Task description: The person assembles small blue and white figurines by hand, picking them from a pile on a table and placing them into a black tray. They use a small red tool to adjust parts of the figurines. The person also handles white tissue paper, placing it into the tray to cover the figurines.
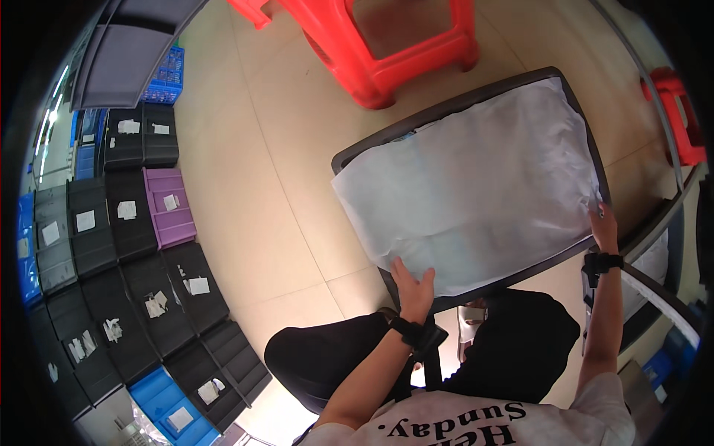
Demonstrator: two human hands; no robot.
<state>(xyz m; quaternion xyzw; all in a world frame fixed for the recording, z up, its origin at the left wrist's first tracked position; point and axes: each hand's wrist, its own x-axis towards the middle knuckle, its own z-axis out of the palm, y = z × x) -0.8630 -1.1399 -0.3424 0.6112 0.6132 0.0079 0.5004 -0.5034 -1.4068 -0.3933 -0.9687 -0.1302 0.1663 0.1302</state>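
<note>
A thin, whitish see-through sheet [476, 186] covers most of a dark rectangular crate [446, 104] in front of my knees. Greenish and bluish contents show faintly through it. My left hand [413, 291] is open, thumb and fingers apart, and touches the sheet at the crate's near left corner. At the right side, my right hand [605, 229] has its fingers closed on the sheet's edge by the rim, where the sheet is wrinkled. Black bands [418, 336] circle both wrists.
A red plastic stool [387, 74] stands just beyond the crate, another red stool [680, 119] at far right. Stacked black bins [119, 260] with paper labels line the left, with a purple bin [169, 207] among them. A curved metal bar [658, 234] runs along the right.
</note>
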